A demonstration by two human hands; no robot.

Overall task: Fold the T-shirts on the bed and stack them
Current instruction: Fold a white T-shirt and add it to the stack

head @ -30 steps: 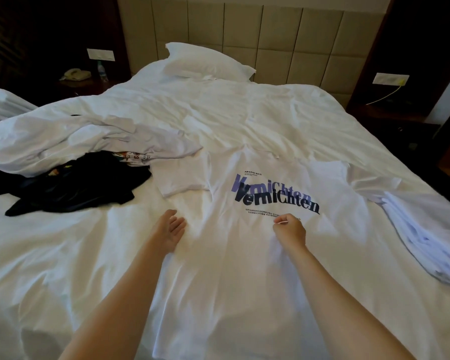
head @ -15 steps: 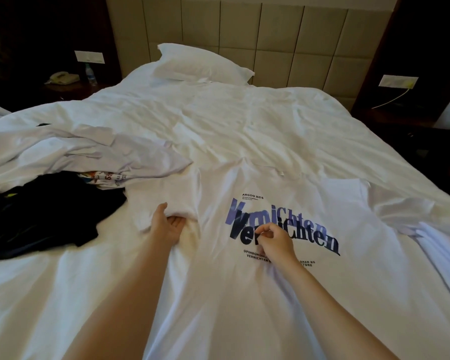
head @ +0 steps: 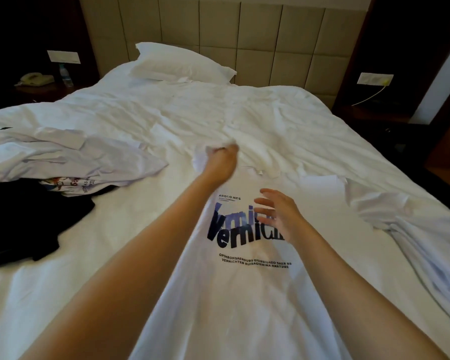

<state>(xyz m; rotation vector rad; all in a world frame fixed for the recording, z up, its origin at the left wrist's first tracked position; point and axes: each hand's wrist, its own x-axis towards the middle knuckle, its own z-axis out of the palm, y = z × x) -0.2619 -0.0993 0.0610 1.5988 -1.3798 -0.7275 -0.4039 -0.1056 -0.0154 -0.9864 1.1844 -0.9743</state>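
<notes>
Left fingers (head: 227, 149) around bunched T-shirt (head: 244, 302) fabric

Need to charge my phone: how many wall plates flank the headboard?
2: a left wall plate above the telephone, a right wall plate trailing a cable. More may be hidden.

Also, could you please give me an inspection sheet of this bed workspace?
Surface: bed, white cover, wrinkled.
Job's things: printed T-shirt spread print-up; white garment pile at right; loose white shirts and black garment at left.
Clutter: pillow by the headboard.
Hands: left hand grips T-shirt fabric near the collar; right hand open over the print.
Cables: pale cable from a wall plate, right.
Surroundings: phone and bottle on the left nightstand.
</notes>
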